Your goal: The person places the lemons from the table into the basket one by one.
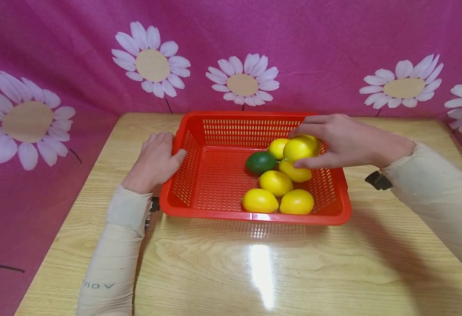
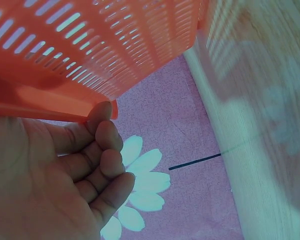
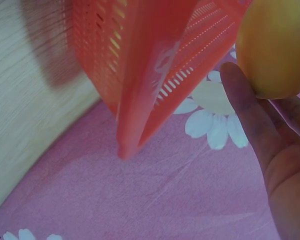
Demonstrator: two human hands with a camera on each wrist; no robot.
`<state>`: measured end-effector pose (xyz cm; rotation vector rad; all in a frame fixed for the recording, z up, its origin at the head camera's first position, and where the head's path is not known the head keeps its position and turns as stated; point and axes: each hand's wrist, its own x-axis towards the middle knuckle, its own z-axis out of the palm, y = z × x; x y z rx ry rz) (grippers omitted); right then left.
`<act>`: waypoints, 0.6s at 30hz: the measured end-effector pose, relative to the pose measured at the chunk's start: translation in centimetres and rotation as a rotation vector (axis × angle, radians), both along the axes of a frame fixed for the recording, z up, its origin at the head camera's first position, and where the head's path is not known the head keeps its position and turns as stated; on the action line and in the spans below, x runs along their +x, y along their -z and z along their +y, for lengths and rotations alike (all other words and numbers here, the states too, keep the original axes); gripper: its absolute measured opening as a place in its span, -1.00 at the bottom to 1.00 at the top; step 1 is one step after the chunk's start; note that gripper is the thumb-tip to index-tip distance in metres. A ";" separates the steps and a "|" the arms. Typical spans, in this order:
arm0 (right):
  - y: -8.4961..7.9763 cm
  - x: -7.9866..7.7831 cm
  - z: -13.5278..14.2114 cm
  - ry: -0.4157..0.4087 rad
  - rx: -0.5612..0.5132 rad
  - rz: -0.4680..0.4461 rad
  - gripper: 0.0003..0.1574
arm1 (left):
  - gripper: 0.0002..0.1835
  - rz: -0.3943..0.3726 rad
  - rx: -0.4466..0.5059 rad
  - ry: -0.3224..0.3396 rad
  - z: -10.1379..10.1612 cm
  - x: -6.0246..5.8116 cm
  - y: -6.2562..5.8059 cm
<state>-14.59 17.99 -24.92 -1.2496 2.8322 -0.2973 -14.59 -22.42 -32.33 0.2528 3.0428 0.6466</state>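
Note:
A red plastic basket with slotted walls stands on the table. My left hand holds its left rim, thumb over the edge and fingers outside; in the left wrist view the fingers bend loosely beside the rim. My right hand reaches over the basket's right end and grips a yellow lemon between thumb and fingers. In the right wrist view this lemon shows above the rim level. Below it, several lemons lie in the right half of the basket, with one dark green lime among them.
The wood-grain table extends in front of the basket and to both sides. A purple cloth with white daisies hangs behind and along the left. Each wrist carries a black strapped device, the right one showing below the sleeve.

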 end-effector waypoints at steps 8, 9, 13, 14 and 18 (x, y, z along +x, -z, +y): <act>-0.1 -0.4 -0.9 -0.046 -0.017 0.019 -0.31 | -0.63 0.006 -0.003 0.002 0.0 0.0 0.0; -0.1 -0.4 -1.0 -0.048 -0.016 0.019 -0.31 | -0.62 0.007 -0.004 0.002 0.0 0.0 0.0; -0.2 -0.5 -1.5 -0.059 -0.009 0.021 -0.32 | -0.62 0.001 -0.004 0.001 0.0 0.0 0.0; -0.2 -0.5 -1.6 -0.062 -0.010 0.020 -0.32 | -0.61 0.001 -0.003 0.000 0.0 0.0 0.0; -0.3 -0.7 -2.2 -0.089 -0.018 0.027 -0.33 | -0.62 0.001 -0.001 -0.002 0.0 0.0 0.0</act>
